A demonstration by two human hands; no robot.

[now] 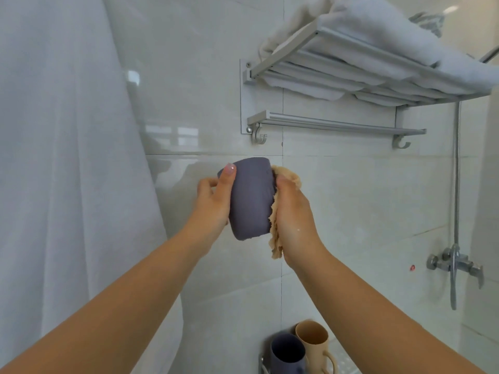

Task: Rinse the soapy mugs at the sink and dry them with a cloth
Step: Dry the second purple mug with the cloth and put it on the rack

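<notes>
head view: both arms raised in front of a white tiled wall [351, 201]. left hand [216, 201] grips a grey-purple mug [249, 198] by its left side, thumb laid up along the wall of the mug, fingers curled round the far side. mug is held in the air, tilted a little left; which end is the mouth i cannot tell. right hand [293, 211] holds a beige cloth [275, 228], fingers curled round it, pressing it against the right side of the mug. cloth bunches out above the hand near the mug's top edge and hangs below the hand past the mug's lower end.

bottom centre: second grey-purple mug [287, 354] and a beige mug [313, 344] stand upright, mouths up, touching side by side on a metal wall rack [343, 359]. beige one sits behind and right of the grey one, its handle facing right.

upper right: metal towel shelf [324, 74] on the wall with folded white towels [391, 41] on top, a bar with hooks under it. right edge: shower mixer valve [456, 263] with hose [456, 171] running up. left: white curtain [67, 157].
</notes>
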